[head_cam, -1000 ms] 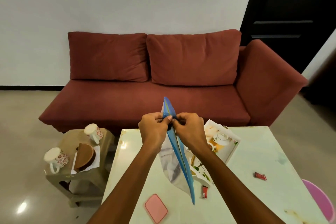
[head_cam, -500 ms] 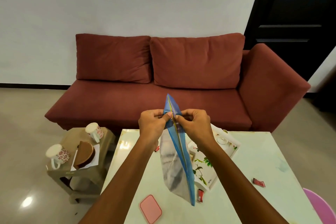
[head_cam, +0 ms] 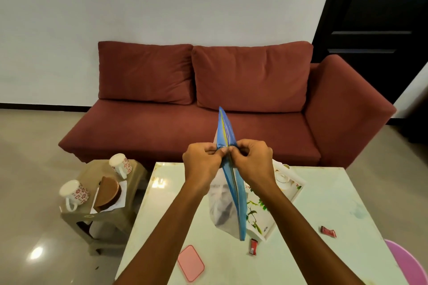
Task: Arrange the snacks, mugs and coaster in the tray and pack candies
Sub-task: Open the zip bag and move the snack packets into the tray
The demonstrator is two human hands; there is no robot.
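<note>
Both hands meet above the table (head_cam: pixel 324 196), left hand (head_cam: pixel 202 162) and right hand (head_cam: pixel 252 161) pinching the blue seal of the zip bag (head_cam: pixel 228 194), held up over the tray (head_cam: pixel 266 213). Two red candies (head_cam: pixel 253 246) lie near the table's right edge; pink coaster (head_cam: pixel 190 263) sits at its near edge.

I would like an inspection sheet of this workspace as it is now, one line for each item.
Surface: pale glossy table, lightly stained.
Job's things: zip bag held upright above the table; floral tray behind it; two red candies; pink coaster; two mugs on the side stool.
Clutter: brown round item on the stool.
Hands: left hand and right hand pinch the bag's top.
Cables: nothing seen.
Surroundings: red sofa, dark door, pink chair.
</note>
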